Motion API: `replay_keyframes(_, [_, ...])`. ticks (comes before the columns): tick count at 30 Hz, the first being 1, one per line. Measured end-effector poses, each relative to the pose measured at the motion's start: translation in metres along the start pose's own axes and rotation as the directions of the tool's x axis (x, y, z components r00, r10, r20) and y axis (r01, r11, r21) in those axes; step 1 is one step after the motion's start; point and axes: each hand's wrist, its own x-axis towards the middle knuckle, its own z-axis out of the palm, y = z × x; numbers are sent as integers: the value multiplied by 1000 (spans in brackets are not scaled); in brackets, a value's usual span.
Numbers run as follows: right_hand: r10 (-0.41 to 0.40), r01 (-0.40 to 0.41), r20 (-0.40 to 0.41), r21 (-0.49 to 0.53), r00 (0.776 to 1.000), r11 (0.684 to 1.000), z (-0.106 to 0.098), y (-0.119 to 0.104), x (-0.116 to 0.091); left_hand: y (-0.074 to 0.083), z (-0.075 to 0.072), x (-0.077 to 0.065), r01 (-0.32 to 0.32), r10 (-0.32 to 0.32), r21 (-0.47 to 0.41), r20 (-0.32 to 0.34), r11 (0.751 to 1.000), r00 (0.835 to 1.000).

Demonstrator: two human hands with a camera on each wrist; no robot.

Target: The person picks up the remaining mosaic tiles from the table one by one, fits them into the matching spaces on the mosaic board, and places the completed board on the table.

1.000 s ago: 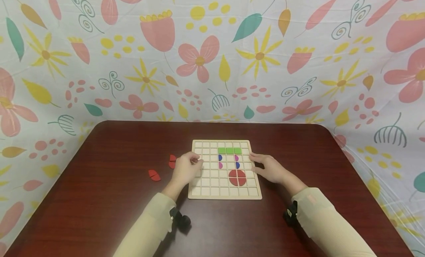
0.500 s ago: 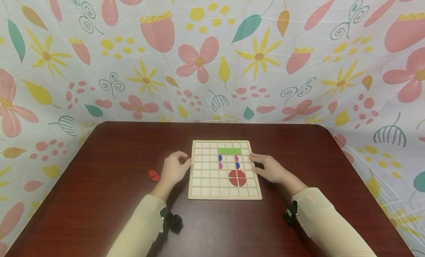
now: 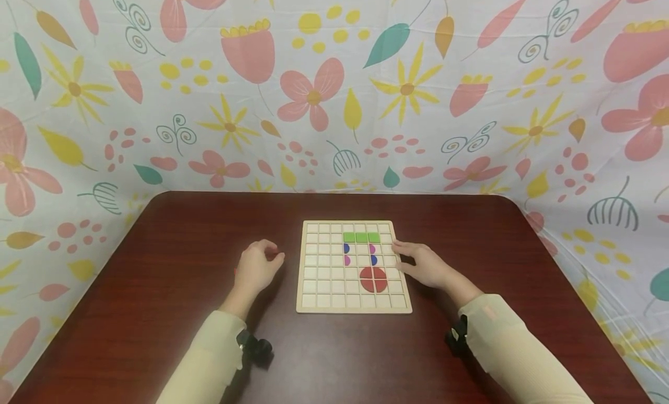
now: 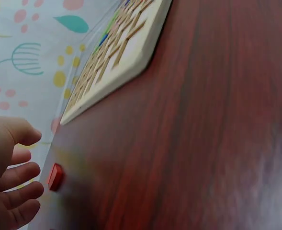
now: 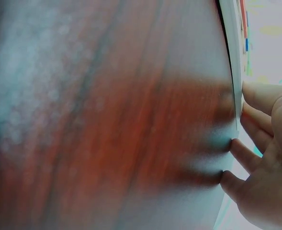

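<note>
My left hand (image 3: 256, 266) hovers over the table left of the board, fingers loosely curved and holding nothing. In the left wrist view a small red piece (image 4: 55, 177) lies on the table just beyond those fingertips. From the head, the hand covers nearly all the loose red pieces. My right hand (image 3: 424, 264) rests with extended fingers against the right edge of a square wooden grid board (image 3: 354, 310). On the board sit green squares (image 3: 362, 237) in a row, blue half-discs (image 3: 346, 248), pink half-discs (image 3: 373, 249) and red quarter-discs (image 3: 367, 285) forming a circle.
A dark reddish-brown table (image 3: 355, 357) carries everything, its far corners rounded. Right behind it hangs a white cloth (image 3: 313, 160) with flower and leaf prints. A black wrist camera (image 3: 256, 347) juts from the left sleeve.
The left hand has drawn back leftward off the board's left part, passing over the loose red pieces and hiding them. The right hand and the board have stayed put.
</note>
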Motion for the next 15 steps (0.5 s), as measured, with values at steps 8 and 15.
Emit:
replay_keyframes(8, [-20, 20, 4, -1, 1000, 1000, 0, 1, -1, -9, -5, -1, -10, 9, 199, 7, 980, 1000])
replay_keyframes(15, [-18, 18, 2, 1, 1000, 1000, 0, 2, 0, -11, -8, 3, -38, 22, 336, 52, 941, 998])
